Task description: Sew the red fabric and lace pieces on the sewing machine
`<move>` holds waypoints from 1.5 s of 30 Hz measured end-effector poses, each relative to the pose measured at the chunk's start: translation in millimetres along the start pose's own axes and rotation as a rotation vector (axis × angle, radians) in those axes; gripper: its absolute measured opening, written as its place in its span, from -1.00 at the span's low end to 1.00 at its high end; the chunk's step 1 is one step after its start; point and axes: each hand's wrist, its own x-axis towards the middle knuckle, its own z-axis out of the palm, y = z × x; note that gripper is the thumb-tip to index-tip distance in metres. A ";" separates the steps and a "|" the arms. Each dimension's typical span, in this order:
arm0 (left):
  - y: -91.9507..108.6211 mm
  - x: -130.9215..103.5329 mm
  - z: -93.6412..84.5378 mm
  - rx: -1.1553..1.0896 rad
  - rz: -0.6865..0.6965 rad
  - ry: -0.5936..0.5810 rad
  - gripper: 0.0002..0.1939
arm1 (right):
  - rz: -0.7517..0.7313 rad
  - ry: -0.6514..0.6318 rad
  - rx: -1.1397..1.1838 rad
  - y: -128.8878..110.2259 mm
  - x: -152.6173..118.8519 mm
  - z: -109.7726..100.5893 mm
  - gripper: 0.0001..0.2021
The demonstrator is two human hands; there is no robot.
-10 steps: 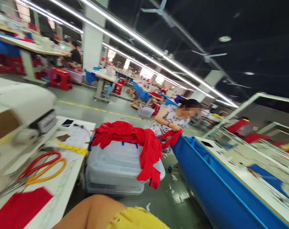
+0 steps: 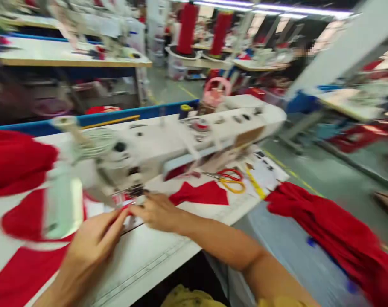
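Bright red cloth (image 2: 127, 207) between hands (image 2: 90, 241) (image 2: 160, 212): small patch showing, edges blurred.

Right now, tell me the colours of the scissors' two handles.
One red handle, one yellow-orange handle; best seen in the head view.

Beyond the hands (image 2: 158, 213), a sewing machine (image 2: 168, 143) blocks passage; the nearer tabletop (image 2: 142, 251) seems passable.

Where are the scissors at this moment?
In the head view, the scissors lie on the white tabletop, to the right of the right hand, between the red cloth piece and the yellow tape.
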 end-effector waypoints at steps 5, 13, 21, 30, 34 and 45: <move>-10.3 -45.7 -35.6 0.241 0.004 -0.141 -0.67 | -0.032 0.215 0.062 -0.8 1.8 29.0 -0.73; -12.0 -47.0 -22.3 0.235 -0.012 -0.179 -0.65 | -0.025 0.259 -0.050 -6.3 -3.4 23.7 -0.69; -10.6 -45.5 -21.6 0.240 -0.025 -0.154 -0.81 | 0.143 0.378 -0.100 -7.6 -3.4 22.8 -0.76; -3.3 -38.7 -26.3 0.310 -0.038 -0.158 -0.83 | -0.042 0.296 -0.109 -11.5 -5.7 13.8 -0.78; -4.5 -42.2 -26.2 0.280 -0.056 -0.199 -0.93 | -0.050 0.308 -0.131 -12.0 -6.2 14.2 -0.83; -6.5 -49.6 -23.4 0.243 -0.107 -0.239 -0.79 | 0.084 0.270 -0.052 -12.9 -5.4 21.8 -0.81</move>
